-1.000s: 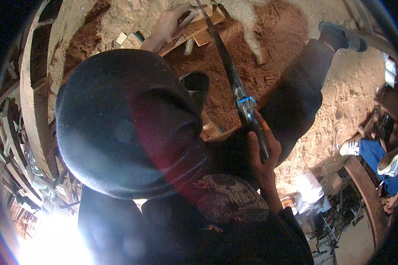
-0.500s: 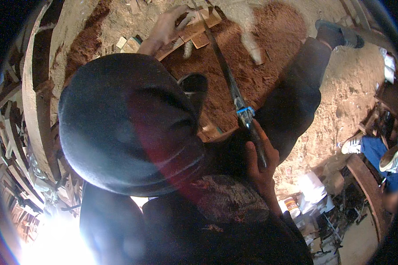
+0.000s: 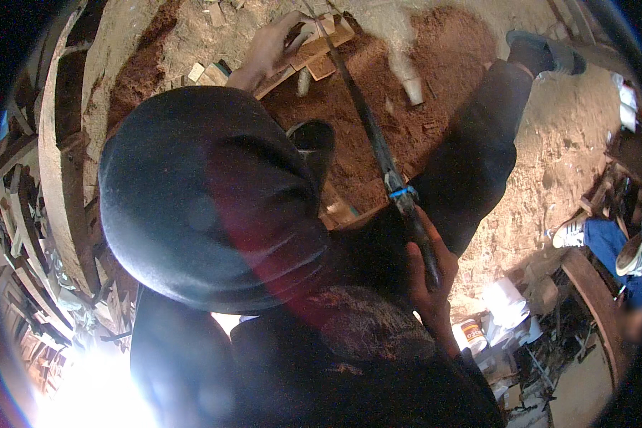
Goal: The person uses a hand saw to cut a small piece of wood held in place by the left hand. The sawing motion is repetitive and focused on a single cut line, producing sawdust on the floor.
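Observation:
A large dark rounded cap fills the middle of the view and hides much below it. My right hand (image 3: 429,274) is shut on the handle of a long dark blade (image 3: 367,118) with a blue band near the grip. The blade runs up and left to a wooden piece (image 3: 314,51) lying on red sawdust-covered ground. My left hand (image 3: 267,48) rests on that wooden piece at the top, fingers pressing it down. My dark-trousered leg (image 3: 478,150) stretches to the upper right, ending in a shoe (image 3: 546,51).
Curved wooden planks (image 3: 53,178) stack along the left edge. Small wood offcuts (image 3: 207,71) lie near my left hand. A white tub and a small can (image 3: 471,335) stand at lower right. Another person's blue-trousered legs and shoes (image 3: 599,239) show at right.
The blade and my right hand have shifted slightly down and right along the wood. My left hand stays on the wooden piece.

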Tool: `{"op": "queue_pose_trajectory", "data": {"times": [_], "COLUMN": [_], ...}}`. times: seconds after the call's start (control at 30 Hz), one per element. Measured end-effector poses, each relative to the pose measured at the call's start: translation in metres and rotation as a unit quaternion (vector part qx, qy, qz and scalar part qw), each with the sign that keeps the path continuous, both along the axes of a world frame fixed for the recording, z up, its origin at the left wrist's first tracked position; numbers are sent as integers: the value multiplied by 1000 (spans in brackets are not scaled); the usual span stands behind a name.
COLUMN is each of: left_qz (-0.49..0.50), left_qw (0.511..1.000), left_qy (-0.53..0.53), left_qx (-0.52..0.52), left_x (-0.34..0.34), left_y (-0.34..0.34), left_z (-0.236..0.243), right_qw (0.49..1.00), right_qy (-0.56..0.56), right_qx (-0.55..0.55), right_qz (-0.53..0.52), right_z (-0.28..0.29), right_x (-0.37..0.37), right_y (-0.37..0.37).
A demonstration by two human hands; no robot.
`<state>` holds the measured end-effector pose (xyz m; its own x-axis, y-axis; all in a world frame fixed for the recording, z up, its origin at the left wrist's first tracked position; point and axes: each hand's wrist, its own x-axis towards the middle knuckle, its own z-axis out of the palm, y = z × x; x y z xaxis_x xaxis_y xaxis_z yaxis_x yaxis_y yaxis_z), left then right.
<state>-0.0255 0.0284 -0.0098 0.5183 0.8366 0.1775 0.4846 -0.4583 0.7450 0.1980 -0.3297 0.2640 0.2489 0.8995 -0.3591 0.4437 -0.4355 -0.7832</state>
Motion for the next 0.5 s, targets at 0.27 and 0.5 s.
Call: {"op": "queue_pose_trajectory", "data": {"times": [0.27, 0.5], "left_qz": [-102, -88], "left_qw": [945, 942], "left_qy": [305, 315], "left_qx": [55, 80], "left_x": [11, 28], "left_y": [7, 0], "left_z": [42, 42], "right_qw": [1000, 981], "right_qy": [24, -25], "right_qx": [5, 191], "right_qz": [-17, -17], "right_z": [-12, -92], "right_x": [-1, -15], "right_y": [15, 83]}}
